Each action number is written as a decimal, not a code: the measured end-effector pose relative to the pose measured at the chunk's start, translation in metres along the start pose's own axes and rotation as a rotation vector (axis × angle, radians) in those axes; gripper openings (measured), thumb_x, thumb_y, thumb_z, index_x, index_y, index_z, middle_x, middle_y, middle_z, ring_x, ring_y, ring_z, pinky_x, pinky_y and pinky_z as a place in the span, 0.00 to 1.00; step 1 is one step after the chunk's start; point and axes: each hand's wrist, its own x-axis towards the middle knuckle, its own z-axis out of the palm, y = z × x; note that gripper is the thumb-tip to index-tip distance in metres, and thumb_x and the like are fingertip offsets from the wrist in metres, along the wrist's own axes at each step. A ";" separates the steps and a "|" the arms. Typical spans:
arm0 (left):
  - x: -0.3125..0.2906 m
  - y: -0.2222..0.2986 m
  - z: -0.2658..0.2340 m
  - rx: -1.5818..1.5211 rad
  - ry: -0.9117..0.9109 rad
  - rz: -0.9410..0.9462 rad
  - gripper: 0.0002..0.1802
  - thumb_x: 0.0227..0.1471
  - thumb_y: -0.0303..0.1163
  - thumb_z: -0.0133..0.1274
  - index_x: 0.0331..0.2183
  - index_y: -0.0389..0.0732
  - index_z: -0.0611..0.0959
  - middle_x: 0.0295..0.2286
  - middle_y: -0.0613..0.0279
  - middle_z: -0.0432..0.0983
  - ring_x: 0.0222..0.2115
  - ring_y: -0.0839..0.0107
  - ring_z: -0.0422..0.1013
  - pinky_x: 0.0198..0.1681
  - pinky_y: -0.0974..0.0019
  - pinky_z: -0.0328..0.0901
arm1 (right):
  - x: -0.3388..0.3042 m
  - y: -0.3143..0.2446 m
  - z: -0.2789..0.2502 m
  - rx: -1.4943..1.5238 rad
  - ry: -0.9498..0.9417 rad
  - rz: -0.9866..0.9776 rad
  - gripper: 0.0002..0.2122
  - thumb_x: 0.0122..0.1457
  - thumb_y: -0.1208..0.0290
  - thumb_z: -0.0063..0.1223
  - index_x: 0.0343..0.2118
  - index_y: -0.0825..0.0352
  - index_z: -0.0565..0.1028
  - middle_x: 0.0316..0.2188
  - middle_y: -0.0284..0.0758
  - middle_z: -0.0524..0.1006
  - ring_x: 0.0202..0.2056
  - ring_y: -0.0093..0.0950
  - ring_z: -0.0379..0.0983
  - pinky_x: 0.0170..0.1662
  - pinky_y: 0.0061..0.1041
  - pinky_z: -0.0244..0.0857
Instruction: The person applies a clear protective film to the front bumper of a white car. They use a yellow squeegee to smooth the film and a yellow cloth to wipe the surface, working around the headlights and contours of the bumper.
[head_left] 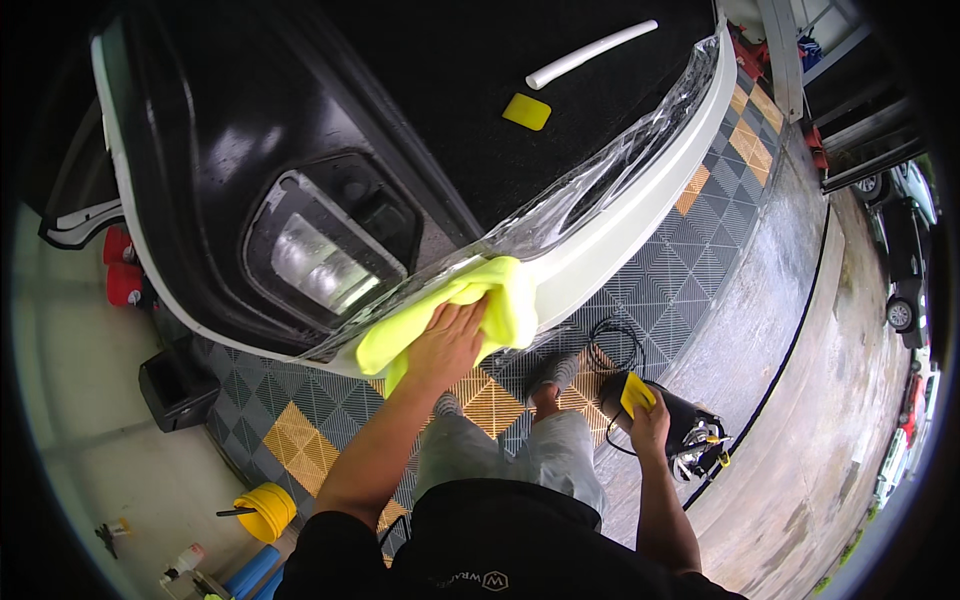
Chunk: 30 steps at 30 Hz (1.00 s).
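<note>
My left hand (450,340) presses a bright yellow microfiber cloth (510,290) against the edge of a white vehicle panel (600,245). The cloth is bunched, with its loose folds on both sides of my fingers. Clear crinkled film (600,185) runs along that panel's inner edge, partly under or beside the cloth; which one I cannot tell. Low at my right side, my right hand (650,425) pinches a yellow squeegee card (635,393). It is held above a black cylindrical container (665,415), away from the panel.
On the black surface lie a second yellow squeegee card (527,112) and a white tube (590,55). A coiled black cable (617,345) rests on the grey and orange tiles (660,265) near my feet. A yellow bucket (265,513) stands lower left; parked cars (905,270) are far right.
</note>
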 end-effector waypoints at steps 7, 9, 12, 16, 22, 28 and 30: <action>-0.226 -0.101 -0.039 0.053 0.020 -0.384 0.16 0.51 0.29 0.53 0.42 0.35 0.79 0.41 0.54 0.76 0.47 0.61 0.69 0.52 0.54 0.62 | -0.023 -0.080 0.082 -0.090 0.023 -0.453 0.16 0.53 0.81 0.49 0.46 0.68 0.74 0.40 0.44 0.77 0.43 0.44 0.73 0.48 0.38 0.65; -0.273 -0.128 -0.053 -0.218 0.123 -0.802 0.13 0.53 0.27 0.50 0.41 0.31 0.78 0.37 0.48 0.76 0.41 0.54 0.72 0.45 0.55 0.66 | -0.025 -0.132 0.116 -0.245 0.030 -0.719 0.18 0.49 0.81 0.49 0.45 0.66 0.75 0.43 0.40 0.76 0.46 0.40 0.70 0.49 0.39 0.62; -0.299 -0.154 -0.089 -0.459 0.298 -1.132 0.13 0.60 0.27 0.45 0.44 0.30 0.76 0.34 0.45 0.76 0.31 0.52 0.74 0.36 0.60 0.68 | -0.034 -0.172 0.165 -0.403 -0.035 -0.955 0.19 0.50 0.76 0.47 0.48 0.63 0.74 0.48 0.37 0.73 0.51 0.38 0.67 0.55 0.44 0.57; -0.267 -0.110 -0.119 -0.741 0.341 -1.108 0.17 0.61 0.29 0.44 0.48 0.29 0.74 0.33 0.48 0.76 0.32 0.58 0.75 0.37 0.60 0.68 | -0.032 -0.178 0.209 -0.591 -0.158 -1.018 0.19 0.52 0.70 0.48 0.49 0.63 0.72 0.48 0.38 0.71 0.52 0.36 0.66 0.54 0.43 0.57; -0.137 0.002 -0.072 -0.148 0.042 -0.145 0.23 0.57 0.39 0.51 0.48 0.31 0.74 0.44 0.42 0.71 0.38 0.51 0.72 0.42 0.52 0.68 | 0.187 -0.102 0.084 -0.718 0.101 -0.564 0.16 0.54 0.73 0.49 0.46 0.53 0.77 0.46 0.32 0.75 0.53 0.34 0.66 0.58 0.43 0.55; -0.019 0.053 0.035 0.006 -0.398 -0.127 0.31 0.56 0.51 0.50 0.50 0.35 0.75 0.47 0.46 0.73 0.48 0.51 0.70 0.52 0.47 0.63 | 0.302 -0.048 -0.087 -0.490 0.279 -0.484 0.19 0.55 0.82 0.43 0.48 0.59 0.77 0.46 0.36 0.78 0.48 0.39 0.72 0.53 0.34 0.66; 0.034 0.065 0.043 0.012 -0.529 -0.071 0.31 0.56 0.52 0.49 0.49 0.36 0.75 0.45 0.49 0.76 0.47 0.54 0.72 0.49 0.51 0.66 | 0.269 -0.018 -0.105 -0.380 0.180 -0.280 0.19 0.55 0.82 0.43 0.49 0.61 0.75 0.45 0.40 0.77 0.49 0.41 0.72 0.54 0.36 0.65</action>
